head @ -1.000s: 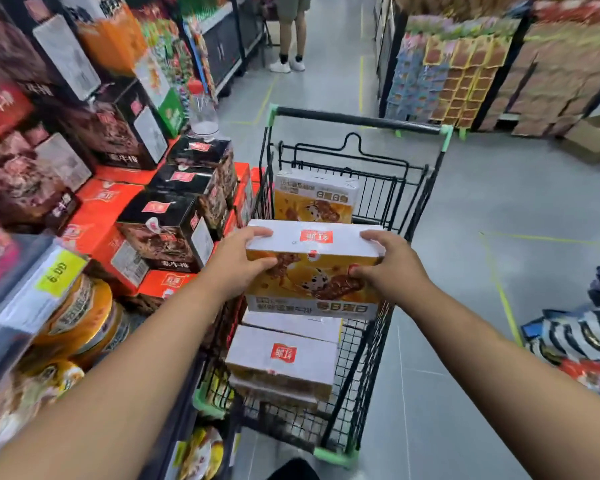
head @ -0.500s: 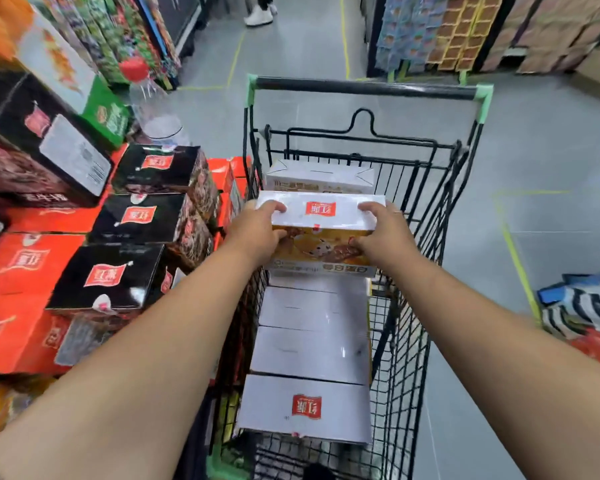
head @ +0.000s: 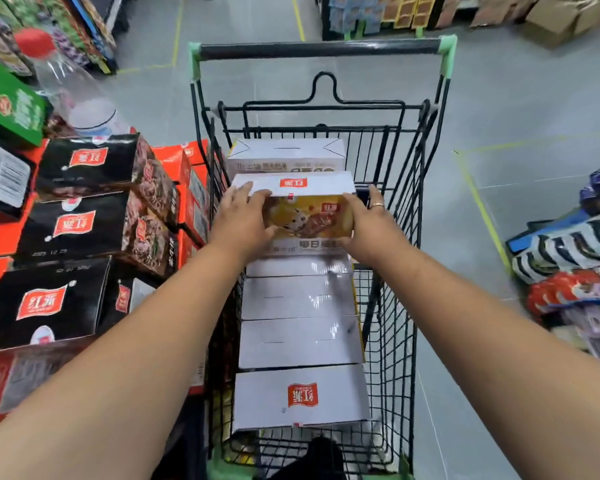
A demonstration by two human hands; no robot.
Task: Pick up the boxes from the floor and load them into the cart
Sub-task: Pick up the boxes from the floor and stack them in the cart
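Lowered deeper into the black wire shopping cart [head: 402, 306] than a second ago: white-and-yellow cardboard box [head: 302, 216] with a red logo, now down between the basket walls. Touching or just above a row of white-topped cardboard boxes [head: 298, 341], unclear which; just in front of another white box [head: 284, 154] at the far end. Left hand [head: 243, 220] curled round its left end, fingers over the top edge. Right hand [head: 368, 226] gripping the right end, ring [head: 377, 205] showing. Stacked black and red cartons [head: 84, 230] just beside the cart on the left, grey floor [head: 499, 98] beyond.
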